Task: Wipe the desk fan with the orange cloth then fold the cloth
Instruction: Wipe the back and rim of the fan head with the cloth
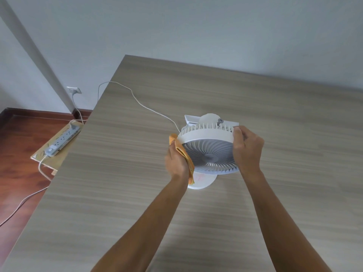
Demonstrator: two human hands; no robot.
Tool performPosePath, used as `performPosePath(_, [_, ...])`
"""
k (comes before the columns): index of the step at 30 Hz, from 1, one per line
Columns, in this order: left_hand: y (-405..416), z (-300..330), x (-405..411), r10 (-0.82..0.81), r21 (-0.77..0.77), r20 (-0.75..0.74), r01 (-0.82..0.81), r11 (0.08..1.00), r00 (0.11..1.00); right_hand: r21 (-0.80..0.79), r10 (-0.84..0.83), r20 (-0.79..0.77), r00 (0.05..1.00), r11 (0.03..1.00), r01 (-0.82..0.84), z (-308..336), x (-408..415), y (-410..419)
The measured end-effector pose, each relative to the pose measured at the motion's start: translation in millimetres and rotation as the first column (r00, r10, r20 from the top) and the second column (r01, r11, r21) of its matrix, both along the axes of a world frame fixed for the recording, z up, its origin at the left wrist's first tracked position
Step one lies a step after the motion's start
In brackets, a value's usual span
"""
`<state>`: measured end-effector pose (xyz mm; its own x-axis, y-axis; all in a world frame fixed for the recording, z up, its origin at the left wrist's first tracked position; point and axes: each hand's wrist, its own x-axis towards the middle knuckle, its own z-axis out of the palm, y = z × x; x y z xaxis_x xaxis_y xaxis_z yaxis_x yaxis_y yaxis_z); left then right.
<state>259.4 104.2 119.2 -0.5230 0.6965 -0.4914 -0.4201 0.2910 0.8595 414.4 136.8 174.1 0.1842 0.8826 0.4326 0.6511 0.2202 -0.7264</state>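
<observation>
Left hand [176, 162] presses folded orange cloth [185, 157] against round ribbed white fan [211, 152]; I see right hand [247, 148] curled, gripping rim.

Your desk fan [210, 148]: white plastic, smooth, matt, ribbed grille. Your orange cloth [183, 152]: soft woven fabric, slightly napped. Your desk [137, 134]: grey wood-grain laminate, smooth, low sheen. Floor [19, 138]: reddish wood, glossy. Power strip [62, 139]: pale plastic, on cardboard.
</observation>
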Motion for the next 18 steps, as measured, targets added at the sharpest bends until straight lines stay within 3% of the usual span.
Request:
performPosePath(4, [-6, 15, 10, -0.007, 0.083, -0.346, 0.038, 0.996, 0.938, 0.003, 0.002, -0.017, 1.0, 1.0, -0.002, 0, 0, -1])
performPosePath(9, [-1, 28, 21, 0.021, 0.231, -0.713, 0.207, 0.951, 0.701, -0.025, 0.003, -0.043, 0.999, 1.0, -0.004, 0, 1, -2])
performPosePath(13, [2, 38, 31, 0.031, 0.182, -0.886, 0.284, 0.941, 0.463, -0.065, -0.001, -0.067, 0.998, 0.998, -0.004, 2, 0, -2])
performPosePath(18, [6, 53, 48, 0.001, 0.088, -0.979, 0.419, 0.904, 0.205, -0.131, 0.021, -0.18, 0.983, 0.99, -0.045, 4, 2, -2])
